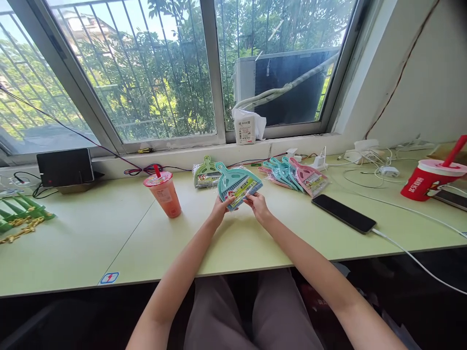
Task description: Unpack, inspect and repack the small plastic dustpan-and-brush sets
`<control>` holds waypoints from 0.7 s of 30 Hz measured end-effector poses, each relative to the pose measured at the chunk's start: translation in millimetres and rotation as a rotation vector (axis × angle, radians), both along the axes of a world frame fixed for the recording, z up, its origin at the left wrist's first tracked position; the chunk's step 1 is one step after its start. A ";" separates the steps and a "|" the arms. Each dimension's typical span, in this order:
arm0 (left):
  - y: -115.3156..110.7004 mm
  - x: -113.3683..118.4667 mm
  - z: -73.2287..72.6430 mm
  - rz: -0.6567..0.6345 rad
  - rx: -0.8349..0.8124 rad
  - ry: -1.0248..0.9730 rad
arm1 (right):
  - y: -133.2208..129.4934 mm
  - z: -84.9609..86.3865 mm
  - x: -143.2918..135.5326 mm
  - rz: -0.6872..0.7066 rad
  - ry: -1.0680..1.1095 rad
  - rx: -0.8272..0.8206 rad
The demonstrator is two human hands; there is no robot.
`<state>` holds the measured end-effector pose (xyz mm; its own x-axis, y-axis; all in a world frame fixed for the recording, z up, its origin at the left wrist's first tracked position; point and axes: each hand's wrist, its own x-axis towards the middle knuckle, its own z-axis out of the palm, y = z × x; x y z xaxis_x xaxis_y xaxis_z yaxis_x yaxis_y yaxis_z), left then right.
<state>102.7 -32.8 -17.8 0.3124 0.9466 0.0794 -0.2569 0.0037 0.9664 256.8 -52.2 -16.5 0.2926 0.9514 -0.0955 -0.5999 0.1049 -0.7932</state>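
A teal mini dustpan [230, 181] in clear wrap, with a printed label across its front, is held up over the desk between both my hands. My left hand [219, 208] grips its lower left edge, thumb on the label. The lower right corner is pinched by my right hand [258, 204]. Just behind it lies a green wrapped dustpan [206, 174], partly covered by the teal one. To the right is an overlapping pile of teal wrapped dustpans [282, 174] with a pink dustpan [309, 177] at its right end.
A drink cup [164, 195] with a red straw stands left of my hands. A phone [344, 213] on a white cable lies to the right, near a red cup [425, 181]. A tablet [65, 167], a tissue pack [246, 130] and loose cables line the window side.
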 end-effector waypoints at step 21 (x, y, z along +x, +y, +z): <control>9.2 -11.1 3.5 0.070 -0.055 -0.069 | 7.7 3.4 24.8 0.168 -0.497 -0.039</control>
